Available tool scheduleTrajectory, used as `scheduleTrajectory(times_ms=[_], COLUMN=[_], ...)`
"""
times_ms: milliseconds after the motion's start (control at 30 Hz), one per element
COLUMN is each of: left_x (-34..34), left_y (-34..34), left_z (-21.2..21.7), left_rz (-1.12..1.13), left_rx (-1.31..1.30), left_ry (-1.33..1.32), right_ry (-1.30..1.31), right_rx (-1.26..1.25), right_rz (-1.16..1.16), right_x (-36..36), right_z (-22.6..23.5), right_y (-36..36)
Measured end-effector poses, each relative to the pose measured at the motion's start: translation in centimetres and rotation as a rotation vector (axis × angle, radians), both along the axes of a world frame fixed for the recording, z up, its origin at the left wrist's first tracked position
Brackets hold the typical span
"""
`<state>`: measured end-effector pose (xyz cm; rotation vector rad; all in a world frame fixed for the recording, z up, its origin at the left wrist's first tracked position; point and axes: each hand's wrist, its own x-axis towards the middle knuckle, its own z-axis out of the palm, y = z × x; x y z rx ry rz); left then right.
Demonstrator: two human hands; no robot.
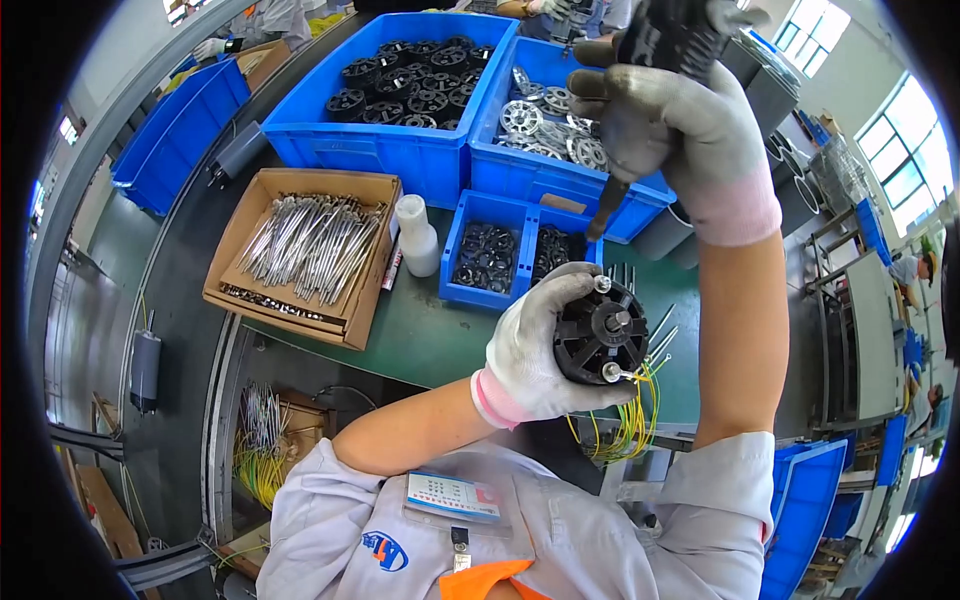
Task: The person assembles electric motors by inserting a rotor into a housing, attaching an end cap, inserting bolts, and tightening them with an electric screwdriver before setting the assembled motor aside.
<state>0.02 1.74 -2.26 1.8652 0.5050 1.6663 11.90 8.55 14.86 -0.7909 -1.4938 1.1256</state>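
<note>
My left hand [530, 350], in a white glove with a grey palm, grips a round black motor end cap [606, 360] from its left side. A metal shaft stub stands at the cap's centre, and bright bolt heads [612, 372] sit at its upper and lower rim. My gloved right hand [715, 125] is raised above and wrapped round a dark power screwdriver [640, 145]. Its bit slants down toward the cap, with a gap between them. Yellow-green wires [635, 430] hang below the cap. Long thin rods [662, 340] lie on the table just right of it.
Behind stand a blue bin [370, 155] of black end caps and another blue bin [520, 170] of silver discs. Small blue bins [480, 295] hold dark small parts. At left are a cardboard box [355, 330] of long bolts and a white bottle [417, 240]. Other people work beyond.
</note>
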Motion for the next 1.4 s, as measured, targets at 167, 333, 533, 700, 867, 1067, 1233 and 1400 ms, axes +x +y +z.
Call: scheduleTrajectory(times_ms=[167,333,533,700,867,1067,1233,1400], left_x=[0.0,0.0,0.1,-0.2,-0.6,-0.3,-0.5,-0.5], left_y=[0.0,0.0,-0.1,-0.2,-0.2,-0.1,-0.8,-0.5], left_z=[-0.4,-0.2,-0.4,-0.3,0.8,-0.6,0.0,-0.1], left_rz=[-0.011,-0.050,-0.077,-0.073,-0.086,-0.088,-0.084,-0.052], left_rx=[-0.028,0.009,0.008,-0.058,-0.090,-0.074,-0.090,-0.077], left_ry=[-0.042,-0.074,-0.083,-0.054,0.046,-0.016,0.022,0.019], right_ry=[0.178,-0.022,-0.091,-0.138,-0.160,-0.004,0.183,-0.012], right_rx=[-0.003,0.106,0.190,0.166,0.215,0.197,0.051,0.310], right_rz=[-0.075,-0.172,-0.338,-0.299,-0.283,-0.167,0.137,-0.175], right_x=[0.0,-0.1,-2.3,-1.9,-1.2,-0.6,0.7,-1.4], right_z=[-0.7,-1.1,-0.5,-1.0,-2.2,-2.8,-3.2,-2.2], right_y=[-2.7,-4.1,-5.7,-5.0,-5.0,-4.6,-4.2,-4.5])
